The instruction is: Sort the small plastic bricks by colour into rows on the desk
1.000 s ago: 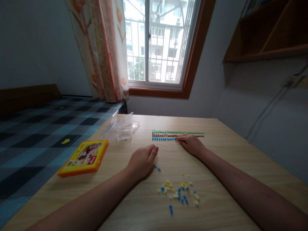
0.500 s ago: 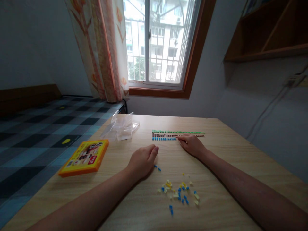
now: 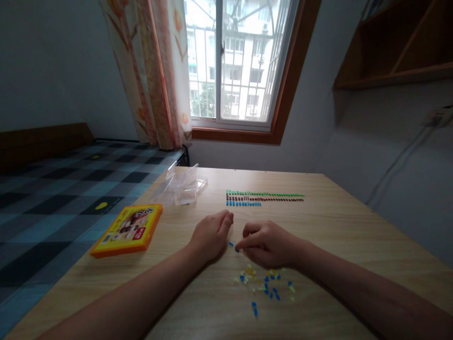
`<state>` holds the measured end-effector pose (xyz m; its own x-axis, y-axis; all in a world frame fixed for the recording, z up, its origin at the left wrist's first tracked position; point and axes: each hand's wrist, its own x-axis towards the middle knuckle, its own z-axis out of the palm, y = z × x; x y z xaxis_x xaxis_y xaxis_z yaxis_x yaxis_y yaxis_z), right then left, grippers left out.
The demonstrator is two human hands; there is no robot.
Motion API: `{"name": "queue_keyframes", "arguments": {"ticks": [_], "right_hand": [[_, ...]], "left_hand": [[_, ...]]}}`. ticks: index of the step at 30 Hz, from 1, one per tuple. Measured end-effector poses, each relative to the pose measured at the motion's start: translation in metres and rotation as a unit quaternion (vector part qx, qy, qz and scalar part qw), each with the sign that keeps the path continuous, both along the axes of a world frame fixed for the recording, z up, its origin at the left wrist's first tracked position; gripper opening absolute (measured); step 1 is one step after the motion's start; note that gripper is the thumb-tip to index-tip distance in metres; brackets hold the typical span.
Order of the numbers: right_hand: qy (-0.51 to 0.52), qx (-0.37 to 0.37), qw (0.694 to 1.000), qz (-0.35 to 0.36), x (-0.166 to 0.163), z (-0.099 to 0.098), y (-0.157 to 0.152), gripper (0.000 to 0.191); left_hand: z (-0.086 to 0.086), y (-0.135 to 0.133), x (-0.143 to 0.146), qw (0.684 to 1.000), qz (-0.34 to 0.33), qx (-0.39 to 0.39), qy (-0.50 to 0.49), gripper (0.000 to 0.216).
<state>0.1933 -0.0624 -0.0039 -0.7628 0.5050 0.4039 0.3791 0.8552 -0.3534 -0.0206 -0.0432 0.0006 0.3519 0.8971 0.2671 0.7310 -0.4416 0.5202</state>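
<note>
My left hand rests on the wooden table, fingers loosely curled and together, holding nothing that shows. Just right of it, my right hand pinches its thumb and forefinger on a small blue brick; a second blue brick lies beside it. A loose scatter of blue and yellow bricks lies near the front of the table, under my right wrist. Farther back, three neat rows run across the table: a green row, a brown row and a shorter blue row.
A yellow-orange box lies at the table's left edge. A clear plastic case stands open behind it. A bed with a checked cover is at the left, a window and curtain behind, wooden shelves upper right.
My right hand has left the far rows and come back toward me, closing its fingertips on a blue brick beside my left hand. The left hand has stayed put.
</note>
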Motion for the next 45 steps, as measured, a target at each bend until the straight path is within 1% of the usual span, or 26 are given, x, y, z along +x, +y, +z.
{"name": "queue_keyframes", "arguments": {"ticks": [5, 8, 12, 16, 18, 20, 25, 30, 45], "right_hand": [[-0.023, 0.011, 1.000, -0.007, 0.006, -0.005, 0.006, 0.025], [-0.027, 0.028, 0.998, -0.040, 0.015, -0.006, 0.014, 0.024], [-0.031, 0.049, 0.990, -0.131, 0.037, -0.009, 0.034, 0.022], [-0.031, 0.046, 0.969, -0.240, 0.062, -0.012, 0.057, 0.023], [-0.026, 0.038, 0.959, -0.279, 0.069, -0.014, 0.064, 0.025], [-0.022, 0.032, 0.953, -0.301, 0.072, -0.016, 0.069, 0.025], [-0.018, 0.030, 0.944, -0.328, 0.066, -0.022, 0.073, 0.027], [-0.021, 0.025, 0.937, -0.349, 0.063, -0.024, 0.075, 0.027], [0.019, 0.016, 0.946, -0.324, 0.067, -0.029, 0.079, 0.026]], "left_hand": [[0.000, 0.000, 0.000, 1.000, 0.002, 0.000, -0.006, 0.043], [0.000, 0.001, 0.000, 1.000, 0.000, -0.005, -0.005, 0.043], [-0.001, 0.001, -0.001, 1.000, 0.005, -0.012, 0.005, 0.043], [-0.002, 0.001, -0.001, 1.000, 0.008, -0.014, 0.012, 0.044], [-0.003, 0.001, -0.001, 1.000, 0.006, -0.012, 0.011, 0.044], [-0.003, 0.001, -0.001, 1.000, 0.004, -0.012, 0.012, 0.044], [-0.002, 0.001, 0.000, 1.000, 0.007, -0.009, 0.016, 0.044], [0.000, 0.001, 0.001, 1.000, 0.009, -0.011, 0.018, 0.043], [-0.002, 0.001, 0.000, 1.000, 0.010, -0.008, 0.026, 0.042]]}}
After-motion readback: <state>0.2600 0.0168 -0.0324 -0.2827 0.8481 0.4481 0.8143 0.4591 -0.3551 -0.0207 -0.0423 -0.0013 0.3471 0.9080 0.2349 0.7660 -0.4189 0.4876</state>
